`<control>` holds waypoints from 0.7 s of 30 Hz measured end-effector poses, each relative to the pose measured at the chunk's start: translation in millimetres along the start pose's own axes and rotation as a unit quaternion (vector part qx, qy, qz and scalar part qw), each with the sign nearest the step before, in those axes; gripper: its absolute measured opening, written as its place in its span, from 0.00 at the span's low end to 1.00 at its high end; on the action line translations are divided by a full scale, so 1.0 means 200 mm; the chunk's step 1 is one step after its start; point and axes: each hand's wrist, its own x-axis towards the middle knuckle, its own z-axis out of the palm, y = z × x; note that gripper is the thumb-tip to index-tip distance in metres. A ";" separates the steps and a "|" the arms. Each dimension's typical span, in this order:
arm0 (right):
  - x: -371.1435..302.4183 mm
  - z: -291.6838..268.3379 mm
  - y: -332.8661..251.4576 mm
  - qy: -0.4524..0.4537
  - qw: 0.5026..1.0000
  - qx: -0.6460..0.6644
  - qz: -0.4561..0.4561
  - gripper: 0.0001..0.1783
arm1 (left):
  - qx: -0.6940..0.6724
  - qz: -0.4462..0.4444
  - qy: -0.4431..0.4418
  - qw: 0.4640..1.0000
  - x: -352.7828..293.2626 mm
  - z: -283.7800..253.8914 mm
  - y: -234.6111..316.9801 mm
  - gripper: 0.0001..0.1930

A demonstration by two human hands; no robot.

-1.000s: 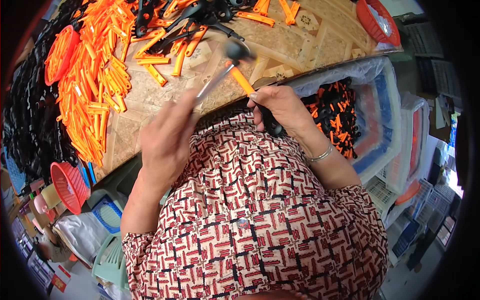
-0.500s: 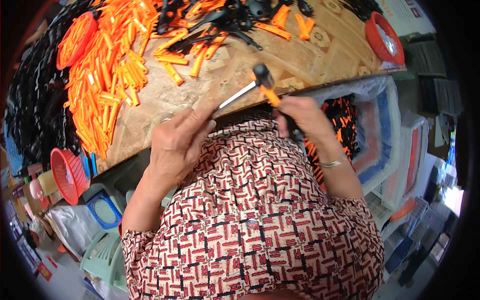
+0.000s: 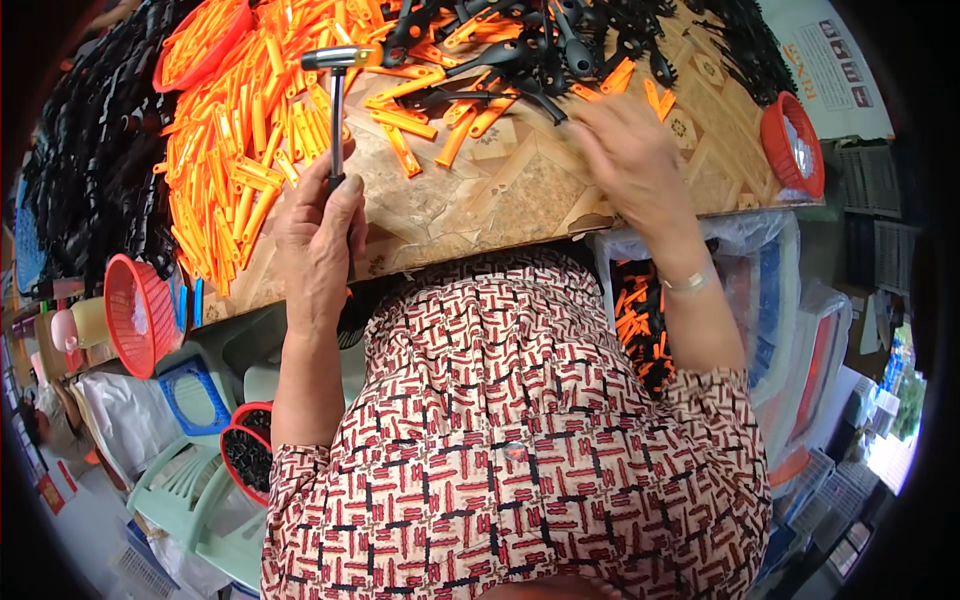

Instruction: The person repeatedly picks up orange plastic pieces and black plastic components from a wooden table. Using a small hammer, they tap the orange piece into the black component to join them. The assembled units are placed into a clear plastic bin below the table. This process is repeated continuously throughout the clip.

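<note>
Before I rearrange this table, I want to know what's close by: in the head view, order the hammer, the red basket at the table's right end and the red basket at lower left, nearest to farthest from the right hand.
From the right hand:
1. Right-end red basket: to its right.
2. Hammer: to its left, in the left hand.
3. Lower-left red basket: far left.

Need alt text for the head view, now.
A person's left hand holds a hammer over a patterned tabletop, heaped at left with orange pieces. The right hand is near more orange pieces and black utensils toward the far side; a red basket sits at the right.
</note>
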 end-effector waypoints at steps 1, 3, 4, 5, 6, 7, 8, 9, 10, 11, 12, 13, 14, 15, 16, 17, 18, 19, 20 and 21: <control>0.09 0.08 -0.03 0.020 0.998 -0.016 -0.050 0.07 | -0.004 0.006 -0.004 1.000 0.00 -0.01 -0.01 0.20; 0.22 0.21 -0.06 -0.009 0.994 -0.039 -0.104 0.08 | 0.010 0.003 0.005 1.000 -0.01 -0.04 -0.01 0.20; 0.27 0.26 -0.07 -0.013 0.991 -0.051 -0.121 0.09 | 0.017 0.002 0.008 1.000 -0.01 -0.05 -0.01 0.20; 0.31 0.30 -0.09 -0.023 0.988 -0.068 -0.137 0.08 | 0.013 -0.009 0.017 1.000 -0.01 -0.06 -0.02 0.20; 0.34 0.33 -0.10 -0.033 0.984 -0.086 -0.152 0.08 | 0.010 -0.008 0.020 1.000 -0.02 -0.08 -0.02 0.20; 0.36 0.36 -0.08 -0.030 0.981 -0.095 -0.167 0.08 | 0.007 -0.008 0.021 1.000 -0.02 -0.09 -0.03 0.19; 0.38 0.40 -0.06 -0.026 0.977 -0.106 -0.181 0.08 | 0.004 -0.007 0.022 1.000 -0.02 -0.10 -0.03 0.19; 0.41 0.42 -0.08 -0.022 0.973 -0.111 -0.200 0.08 | 0.002 -0.010 0.029 1.000 -0.02 -0.11 -0.03 0.19; 0.43 0.42 -0.09 -0.030 0.972 -0.124 -0.196 0.08 | 0.001 -0.011 0.036 0.999 -0.02 -0.11 -0.04 0.19; 0.46 0.38 -0.09 -0.038 0.971 -0.138 -0.191 0.07 | 0.000 -0.013 0.041 0.999 -0.01 -0.12 -0.04 0.19; 0.50 0.32 -0.10 -0.046 0.969 -0.152 -0.188 0.06 | -0.007 -0.012 0.045 0.999 -0.01 -0.13 -0.05 0.19; 0.52 0.22 -0.12 -0.010 0.974 -0.135 -0.181 0.06 | -0.013 -0.010 0.046 0.999 0.01 -0.14 -0.05 0.19; 0.50 0.20 -0.11 0.005 0.981 -0.112 -0.159 0.05 | -0.019 -0.008 0.046 0.999 0.02 -0.15 -0.05 0.19; 0.49 0.16 -0.10 0.022 0.987 -0.086 -0.136 0.04 | -0.020 -0.003 0.055 0.998 0.03 -0.14 -0.04 0.19; 0.47 0.14 -0.08 0.069 0.985 -0.071 -0.143 0.03 | 0.015 0.001 0.060 0.998 0.04 -0.14 -0.04 0.19; 0.44 0.12 -0.07 0.075 0.992 -0.029 -0.099 0.04 | 0.050 0.005 0.065 0.997 0.05 -0.14 -0.04 0.18; 0.39 0.09 -0.07 0.078 0.996 0.010 -0.052 0.05 | 0.085 0.007 0.065 0.994 0.06 -0.14 -0.04 0.17; 0.35 0.07 -0.06 0.082 0.995 0.050 -0.005 0.07 | 0.111 0.004 0.067 0.992 0.08 -0.14 -0.05 0.17; 0.31 0.06 -0.04 0.102 0.991 0.088 0.006 0.07 | 0.165 0.030 0.065 0.984 0.10 -0.15 -0.07 0.17; 0.26 0.06 -0.03 0.122 0.985 0.123 0.021 0.08 | 0.220 0.056 0.058 0.972 0.13 -0.15 -0.09 0.17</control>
